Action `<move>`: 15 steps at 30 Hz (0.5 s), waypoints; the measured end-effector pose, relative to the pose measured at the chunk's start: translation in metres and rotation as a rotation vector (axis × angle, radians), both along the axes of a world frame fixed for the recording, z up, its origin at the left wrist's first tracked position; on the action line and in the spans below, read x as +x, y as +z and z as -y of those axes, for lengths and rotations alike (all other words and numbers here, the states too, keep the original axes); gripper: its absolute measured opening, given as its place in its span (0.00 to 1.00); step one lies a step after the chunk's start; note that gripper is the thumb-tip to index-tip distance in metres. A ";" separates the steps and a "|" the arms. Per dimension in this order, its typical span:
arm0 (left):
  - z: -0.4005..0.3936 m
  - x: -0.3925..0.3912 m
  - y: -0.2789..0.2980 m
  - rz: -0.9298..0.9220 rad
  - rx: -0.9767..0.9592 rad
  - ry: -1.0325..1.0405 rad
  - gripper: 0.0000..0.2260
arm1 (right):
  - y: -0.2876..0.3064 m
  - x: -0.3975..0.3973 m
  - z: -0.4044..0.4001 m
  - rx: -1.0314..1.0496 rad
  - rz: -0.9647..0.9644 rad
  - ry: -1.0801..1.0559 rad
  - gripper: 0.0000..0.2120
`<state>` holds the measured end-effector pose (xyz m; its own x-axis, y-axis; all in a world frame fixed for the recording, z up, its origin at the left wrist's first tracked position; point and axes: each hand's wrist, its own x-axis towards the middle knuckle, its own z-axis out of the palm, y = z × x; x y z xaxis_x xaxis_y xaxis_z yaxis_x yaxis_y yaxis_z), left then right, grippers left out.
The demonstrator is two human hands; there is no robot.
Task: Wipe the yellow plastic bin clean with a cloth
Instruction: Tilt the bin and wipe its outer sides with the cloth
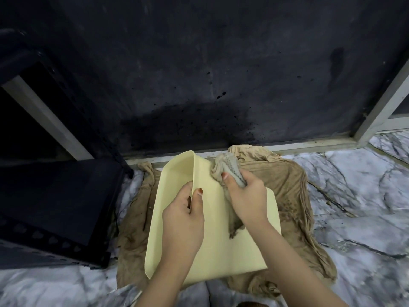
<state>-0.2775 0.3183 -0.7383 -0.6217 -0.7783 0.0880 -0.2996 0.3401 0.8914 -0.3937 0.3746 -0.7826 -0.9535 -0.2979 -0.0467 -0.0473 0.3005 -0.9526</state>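
The pale yellow plastic bin (223, 244) lies tipped on its side on a brown sheet, its opening facing left and one broad outer wall facing up. My left hand (183, 220) grips the bin's upper rim, thumb on the outer wall and fingers inside. My right hand (245, 196) is shut on a bunched grey-beige cloth (225, 167), which is pressed against the bin's outer wall near its far edge. A dirty tail of the cloth hangs below my right wrist onto the wall.
The brown sheet (294, 196) is spread over a grey marbled floor (354, 185). A black perforated metal rack (55, 207) stands at the left. A dark stained wall panel (210, 74) with a pale metal frame (309, 144) rises behind.
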 end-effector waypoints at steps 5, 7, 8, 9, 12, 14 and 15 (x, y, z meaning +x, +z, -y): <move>0.003 0.003 0.000 0.001 0.033 -0.006 0.09 | -0.017 -0.021 -0.015 0.056 0.060 -0.086 0.11; 0.004 0.004 -0.001 -0.006 0.052 -0.003 0.09 | -0.031 -0.026 -0.026 0.092 0.091 -0.130 0.13; 0.004 0.004 -0.001 -0.012 0.063 0.001 0.09 | -0.040 -0.029 -0.031 0.105 0.112 -0.158 0.15; 0.004 0.004 -0.001 -0.018 0.072 0.006 0.09 | -0.048 -0.030 -0.037 0.113 0.135 -0.187 0.16; 0.003 0.003 -0.001 -0.034 0.122 0.019 0.08 | -0.066 -0.026 -0.058 0.123 0.196 -0.247 0.20; 0.002 0.002 0.001 -0.034 0.185 -0.003 0.07 | -0.074 -0.019 -0.072 0.114 0.234 -0.277 0.21; 0.004 0.002 0.001 -0.034 0.213 -0.019 0.08 | -0.077 -0.015 -0.078 0.104 0.248 -0.294 0.21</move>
